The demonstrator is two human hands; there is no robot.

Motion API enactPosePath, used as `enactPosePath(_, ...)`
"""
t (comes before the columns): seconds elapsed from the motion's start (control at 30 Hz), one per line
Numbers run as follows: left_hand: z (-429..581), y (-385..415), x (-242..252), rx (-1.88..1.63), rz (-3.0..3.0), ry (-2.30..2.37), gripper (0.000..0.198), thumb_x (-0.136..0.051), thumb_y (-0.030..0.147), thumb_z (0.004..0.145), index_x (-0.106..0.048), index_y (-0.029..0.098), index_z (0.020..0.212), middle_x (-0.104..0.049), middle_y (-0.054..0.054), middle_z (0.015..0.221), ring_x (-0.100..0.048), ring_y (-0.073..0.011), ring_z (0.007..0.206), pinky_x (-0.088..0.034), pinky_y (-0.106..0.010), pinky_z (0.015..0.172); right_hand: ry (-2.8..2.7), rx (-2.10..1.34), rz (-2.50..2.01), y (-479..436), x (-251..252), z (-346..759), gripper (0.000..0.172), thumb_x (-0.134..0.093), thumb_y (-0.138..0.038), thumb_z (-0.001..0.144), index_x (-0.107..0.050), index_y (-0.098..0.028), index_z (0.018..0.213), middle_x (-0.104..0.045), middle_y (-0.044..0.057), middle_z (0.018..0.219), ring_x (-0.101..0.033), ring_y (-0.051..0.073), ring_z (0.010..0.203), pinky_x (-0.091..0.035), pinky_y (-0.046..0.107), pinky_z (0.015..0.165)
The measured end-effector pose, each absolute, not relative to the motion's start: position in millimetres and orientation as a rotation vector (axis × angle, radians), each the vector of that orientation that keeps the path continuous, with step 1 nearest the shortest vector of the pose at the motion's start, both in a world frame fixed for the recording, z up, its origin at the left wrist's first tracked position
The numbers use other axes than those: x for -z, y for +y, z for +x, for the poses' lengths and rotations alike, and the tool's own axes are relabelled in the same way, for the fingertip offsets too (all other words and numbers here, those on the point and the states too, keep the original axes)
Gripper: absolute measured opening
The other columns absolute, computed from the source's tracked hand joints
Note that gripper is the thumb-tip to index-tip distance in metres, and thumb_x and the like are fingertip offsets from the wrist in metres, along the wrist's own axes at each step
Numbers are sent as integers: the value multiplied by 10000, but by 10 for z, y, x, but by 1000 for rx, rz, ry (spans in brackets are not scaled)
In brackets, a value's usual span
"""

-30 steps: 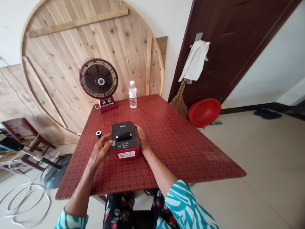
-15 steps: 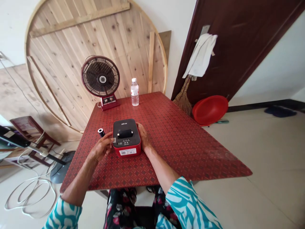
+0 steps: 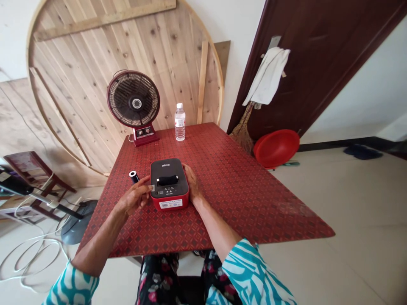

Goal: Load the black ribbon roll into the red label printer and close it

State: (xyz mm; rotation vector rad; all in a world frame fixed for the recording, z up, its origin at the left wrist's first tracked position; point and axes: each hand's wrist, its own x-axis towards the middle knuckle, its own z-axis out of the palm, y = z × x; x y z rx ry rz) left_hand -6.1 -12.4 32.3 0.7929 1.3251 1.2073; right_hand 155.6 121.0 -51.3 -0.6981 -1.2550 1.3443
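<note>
A red box [image 3: 173, 204] with a black top and a white printed label on its front face lies on the patterned table. Across the middle of its top is a black roll-like shape [image 3: 167, 180] with pale ends. My left hand [image 3: 136, 196] has its fingertips on the left front corner, at a small greyish patch. Along the right side of the box, my right hand [image 3: 192, 183] is pressed with its fingers curved round the edge; part of those fingers is hidden. A small black roll [image 3: 134, 177] with a white ring-shaped end lies just behind my left hand.
A dark red fan [image 3: 136, 103] and a clear water bottle [image 3: 179, 123] stand at the back of the table [image 3: 241, 203]. Right of it are a straw broom [image 3: 243, 133] and a red basin [image 3: 278, 148]. White cable [image 3: 34, 250] coils on the floor at left.
Both hands keep their places on the box. The view has shifted slightly, and nothing on the table has clearly moved.
</note>
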Motion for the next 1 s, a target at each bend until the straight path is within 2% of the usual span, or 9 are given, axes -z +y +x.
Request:
enactPosePath(0.17,-68,-118,-306,-1195,783,1326,689,-667,288,661,-404,150,1283,-504,93,489,-367,-52,280,-232,-143,266,-1259,-1331,-709,1218,538,1555,424,-411,-524,867,-614,-251,1121,-623,26,1207,-528,208,1149,-353,383,1030)
enactPosePath(0.47,-80,-118,-349,-1126,768,1378,761,-620,246,704,-291,121,1379,-521,78,487,-402,-68,288,-295,-150,271,-1201,-1356,-698,1178,516,1534,427,-450,-525,837,-619,-230,1096,-645,34,1167,-544,221,1113,-390,377,988)
enactPosePath(0.6,-70,-123,-332,-1146,761,1367,723,-605,235,714,-316,121,1367,-512,80,498,-390,-62,285,-297,-149,269,-1166,-1383,-692,1154,489,1526,436,-466,-530,824,-618,-222,1093,-650,44,1148,-565,222,1077,-413,375,958)
enactPosePath(0.8,-51,-165,-368,-1163,801,1477,749,-610,261,717,-289,109,1377,-504,79,514,-403,-71,308,-292,-159,294,-1202,-1354,-701,1183,481,1535,441,-467,-544,822,-630,-228,1083,-651,41,1160,-554,216,1105,-387,375,992)
enactPosePath(0.9,-129,-171,-417,-1132,918,1530,705,-637,335,720,-371,126,1339,-529,61,569,-407,-61,331,-284,-163,321,-1202,-1352,-712,1194,472,1536,457,-470,-568,809,-636,-235,1074,-655,41,1161,-557,220,1109,-385,385,998)
enactPosePath(1.0,-256,-76,-483,-1163,1163,1632,555,-636,394,728,-546,124,1204,-528,46,574,-388,-56,357,-268,-171,353,-1197,-1350,-702,1200,461,1536,465,-484,-576,794,-641,-234,1067,-666,48,1138,-570,230,1095,-391,401,995)
